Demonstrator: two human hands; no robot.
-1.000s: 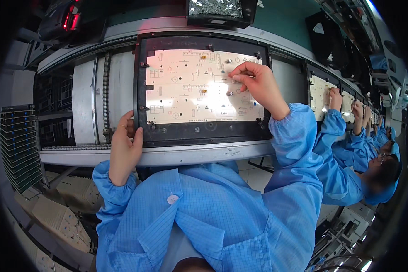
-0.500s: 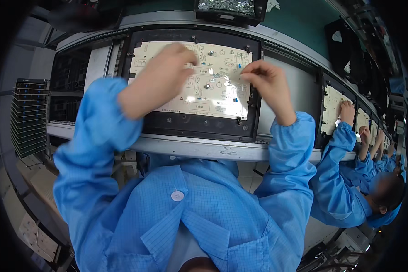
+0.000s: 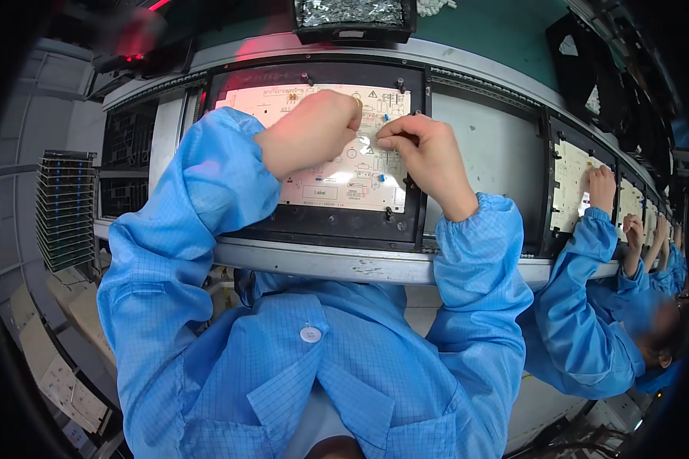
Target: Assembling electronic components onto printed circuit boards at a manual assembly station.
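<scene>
In the head view, both hands meet over the pale circuit board (image 3: pixel 337 180) that lies flat in a black carrier frame (image 3: pixel 230 229) on the conveyor line, a little to the 12 o'clock side of the picture's centre. The left hand (image 3: pixel 310 130) is curled into a loose fist, thumb and forefinger pressed together on something small and brownish at the knuckle tip; what it is cannot be told. The right hand (image 3: pixel 425 153), at 3 o'clock of the left and almost touching it, has its fingers bunched and pinched together at the board's upper middle, just beside a small blue component (image 3: pixel 385 118) already standing there. Another blue part (image 3: pixel 381 178) stands lower on the board, so some parts look seated, while most of the printed outlines on the board appear unfilled; judging by that, the stuffing of this board is early to midway. The board is matte, cream, flat and rectangular with fine dark printing; the frame is hard, dull black; the conveyor rail (image 3: pixel 337 264) at 6 o'clock of it is scuffed grey metal. A dark bin (image 3: pixel 354 19) of glinting small parts sits at 12 o'clock. The sleeves are smooth blue gridded fabric. At 3 o'clock a co-worker's hand (image 3: pixel 601 187) rests on another board (image 3: pixel 570 183).
</scene>
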